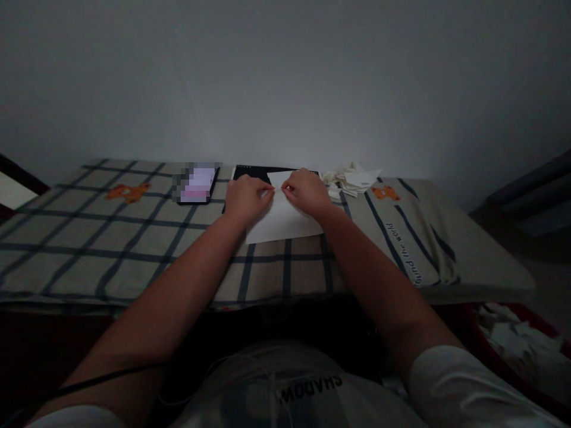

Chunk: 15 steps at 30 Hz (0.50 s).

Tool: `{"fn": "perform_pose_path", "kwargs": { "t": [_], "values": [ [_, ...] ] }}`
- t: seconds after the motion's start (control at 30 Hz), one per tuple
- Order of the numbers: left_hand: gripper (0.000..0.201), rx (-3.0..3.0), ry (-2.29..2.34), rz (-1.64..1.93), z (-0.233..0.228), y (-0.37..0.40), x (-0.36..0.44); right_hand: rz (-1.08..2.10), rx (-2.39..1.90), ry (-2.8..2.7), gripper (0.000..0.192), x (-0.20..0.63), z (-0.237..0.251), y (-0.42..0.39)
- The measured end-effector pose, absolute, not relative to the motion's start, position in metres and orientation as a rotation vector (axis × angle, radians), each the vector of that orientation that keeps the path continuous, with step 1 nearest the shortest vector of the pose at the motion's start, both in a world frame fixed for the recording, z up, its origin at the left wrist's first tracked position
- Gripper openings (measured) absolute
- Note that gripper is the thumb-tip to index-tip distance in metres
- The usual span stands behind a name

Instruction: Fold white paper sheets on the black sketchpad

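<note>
We find the white paper sheet lying on the checked cloth at the far middle of the desk, its upper part over a dark pad. Our left hand and right hand are curled, fingertips pinching folded corners together at the centre line. In our judgement, edges should meet exactly before creasing; press outward from the centre. A phone lies left, folded paper pieces right.

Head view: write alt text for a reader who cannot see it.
Both hands, left hand and right hand, pinch a white paper sheet on a checked cloth. A phone lies left; folded paper pieces lie right.
</note>
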<state>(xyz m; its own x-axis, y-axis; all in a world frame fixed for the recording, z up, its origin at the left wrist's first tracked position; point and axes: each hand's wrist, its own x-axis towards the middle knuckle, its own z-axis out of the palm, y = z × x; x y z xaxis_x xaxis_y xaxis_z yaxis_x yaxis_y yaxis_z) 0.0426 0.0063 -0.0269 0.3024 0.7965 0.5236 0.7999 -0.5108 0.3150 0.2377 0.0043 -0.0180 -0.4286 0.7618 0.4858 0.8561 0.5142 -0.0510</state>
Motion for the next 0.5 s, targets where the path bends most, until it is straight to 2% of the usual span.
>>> {"fn": "perform_pose_path", "kwargs": {
  "t": [0.13,0.5],
  "values": [
    [0.027,-2.481,-1.521,-0.905,-0.0238,0.0021,0.0446,-0.347,-1.296,-2.329,0.028,0.2340,-0.0166,0.0005],
    [0.027,-2.520,-1.560,-0.922,-0.0270,0.0047,0.0462,-0.372,-1.277,-2.319,0.024,0.2295,-0.0181,-0.0014]
  ]
}}
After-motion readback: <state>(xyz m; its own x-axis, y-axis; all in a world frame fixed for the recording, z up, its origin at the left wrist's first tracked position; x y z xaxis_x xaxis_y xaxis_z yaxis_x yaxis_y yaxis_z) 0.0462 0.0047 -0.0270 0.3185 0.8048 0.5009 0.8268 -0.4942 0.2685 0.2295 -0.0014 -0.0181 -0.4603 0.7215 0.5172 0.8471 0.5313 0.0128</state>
